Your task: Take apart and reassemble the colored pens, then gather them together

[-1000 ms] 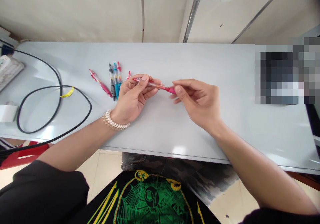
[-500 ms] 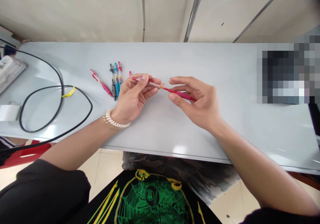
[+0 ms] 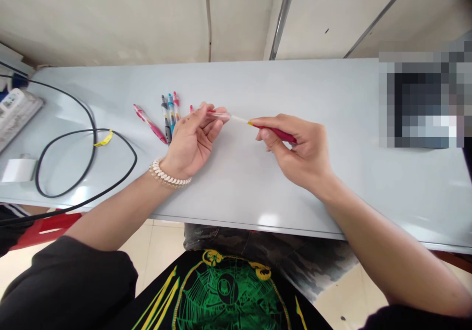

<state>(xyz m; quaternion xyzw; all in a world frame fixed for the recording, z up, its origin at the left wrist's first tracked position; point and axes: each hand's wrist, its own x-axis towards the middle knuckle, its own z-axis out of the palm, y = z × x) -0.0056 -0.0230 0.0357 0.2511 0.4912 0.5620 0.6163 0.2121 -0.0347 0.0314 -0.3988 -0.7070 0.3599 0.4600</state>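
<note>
My left hand [image 3: 193, 145], palm turned up, pinches the clear upper barrel [image 3: 221, 116] of a pen with a red clip end. My right hand [image 3: 300, 145] is closed round the pen's pinkish-red grip section [image 3: 282, 134]. A thin pale refill [image 3: 240, 119] with a yellow part bridges the gap between the two sections; its left end reaches the mouth of the barrel. Left of my left hand lie a black pen [image 3: 166, 118], a blue pen [image 3: 171, 111] and a red pen [image 3: 176, 101], side by side. Another red pen [image 3: 149, 123] lies slanted farther left.
A black cable [image 3: 134, 158] with a yellow tag [image 3: 103, 138] loops over the left of the grey-white table [image 3: 228, 192]. A white plug adapter [image 3: 19, 167] and a power strip [image 3: 16, 113] are at the far left. A blurred-out dark object [image 3: 420, 108] stands at right.
My hands have moved slightly apart, and the gap between the clear barrel and the red grip section is wider. My right fingers have closed more firmly round the grip section.
</note>
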